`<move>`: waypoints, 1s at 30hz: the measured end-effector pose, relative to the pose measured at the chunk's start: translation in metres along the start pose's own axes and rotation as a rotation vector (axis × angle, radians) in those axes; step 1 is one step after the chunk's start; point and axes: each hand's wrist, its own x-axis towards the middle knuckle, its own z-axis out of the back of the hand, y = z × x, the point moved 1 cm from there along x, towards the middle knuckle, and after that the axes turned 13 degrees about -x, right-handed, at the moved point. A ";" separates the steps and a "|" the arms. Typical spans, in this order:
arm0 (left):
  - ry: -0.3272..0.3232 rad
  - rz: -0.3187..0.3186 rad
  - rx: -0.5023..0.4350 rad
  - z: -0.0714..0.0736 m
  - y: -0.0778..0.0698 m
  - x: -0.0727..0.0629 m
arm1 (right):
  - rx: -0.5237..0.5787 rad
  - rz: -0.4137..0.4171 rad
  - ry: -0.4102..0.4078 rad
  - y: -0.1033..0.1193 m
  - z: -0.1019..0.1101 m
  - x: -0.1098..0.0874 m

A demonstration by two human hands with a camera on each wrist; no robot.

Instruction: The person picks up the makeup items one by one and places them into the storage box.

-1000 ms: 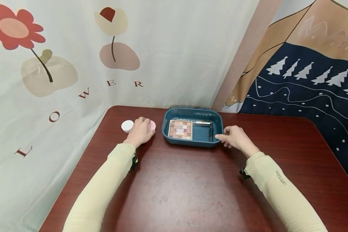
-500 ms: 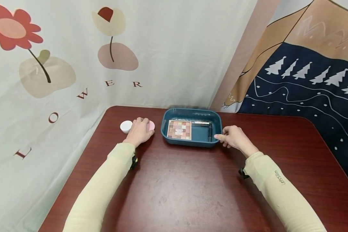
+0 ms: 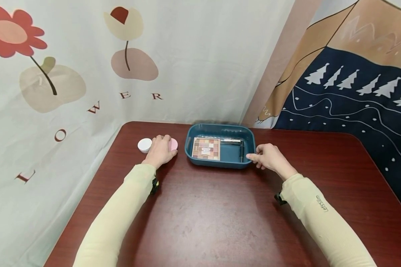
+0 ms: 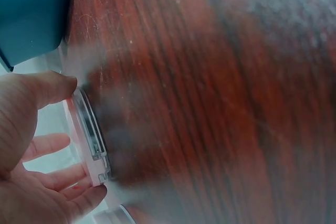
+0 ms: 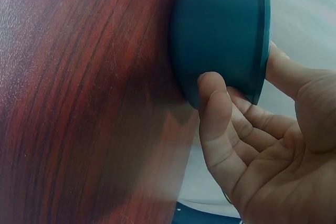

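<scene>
My left hand (image 3: 158,151) grips a round pink compact (image 3: 174,144) on the tabletop, covering much of it in the head view. In the left wrist view the thumb lies at one edge of the compact (image 4: 90,129) and fingertips at the opposite edge. A blue bin (image 3: 217,164) stands to the right of it. My right hand (image 3: 269,157) pinches the bin's right front corner, thumb over the rim and fingers against the outer wall. Inside lie an eyeshadow palette (image 3: 206,149), a silver-and-clear tube (image 3: 231,141) along the back and a slim black tube (image 3: 242,151) at the right.
Just left of my left hand is a small round white-topped container (image 3: 144,145). The dark red wooden table (image 3: 200,215) ends at the back against a printed curtain (image 3: 200,74).
Both hands keep their holds on the compact and the bin. The whole scene has drifted very slightly left in the head view.
</scene>
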 end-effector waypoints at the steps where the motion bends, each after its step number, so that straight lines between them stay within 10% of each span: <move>1: -0.002 0.000 -0.001 0.000 0.000 0.000 | 0.000 -0.001 0.001 0.000 0.000 0.000; 30: -0.078 -0.049 -0.120 0.006 -0.004 -0.004 | -0.025 -0.003 -0.003 0.001 -0.001 0.000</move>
